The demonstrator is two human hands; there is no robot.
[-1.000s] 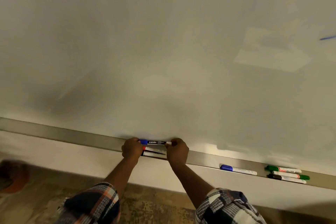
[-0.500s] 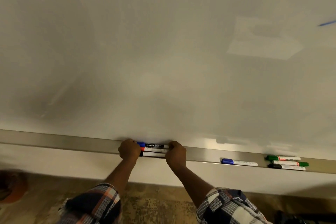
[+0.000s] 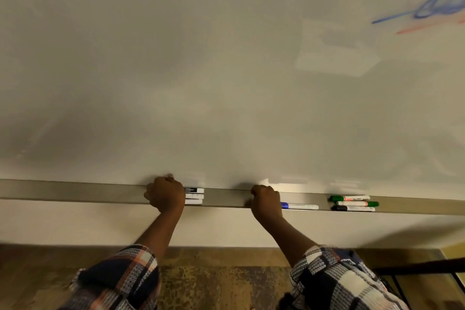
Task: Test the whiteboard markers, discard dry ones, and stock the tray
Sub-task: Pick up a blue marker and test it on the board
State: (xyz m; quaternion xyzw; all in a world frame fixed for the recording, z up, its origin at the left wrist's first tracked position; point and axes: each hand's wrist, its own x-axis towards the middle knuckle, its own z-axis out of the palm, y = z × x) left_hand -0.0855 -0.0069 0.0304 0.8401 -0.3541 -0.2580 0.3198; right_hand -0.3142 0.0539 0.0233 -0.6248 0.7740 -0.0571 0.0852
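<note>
A long metal tray [image 3: 75, 190] runs under the whiteboard [image 3: 201, 70]. Three markers [image 3: 194, 195] lie stacked side by side on it, with only their white right ends showing. My left hand [image 3: 164, 194] covers their left ends, its fingers curled over them. My right hand [image 3: 266, 200] is a curled fist on the tray further right, and it hides the cap end of a blue-capped marker [image 3: 300, 206]. Whether it holds that marker is hidden. Two green markers [image 3: 352, 200] and a black-capped marker [image 3: 353, 208] lie in a group at the right.
Blue and red scribbles [image 3: 432, 7] mark the board's upper right. Below the tray are a pale wall and a patterned brown floor [image 3: 221, 284]. A dark frame [image 3: 427, 265] stands at the lower right.
My right hand has left the right ends of the stacked markers and moved right along the tray to the blue-capped marker. My left hand stays on the stack. The view has shifted right.
</note>
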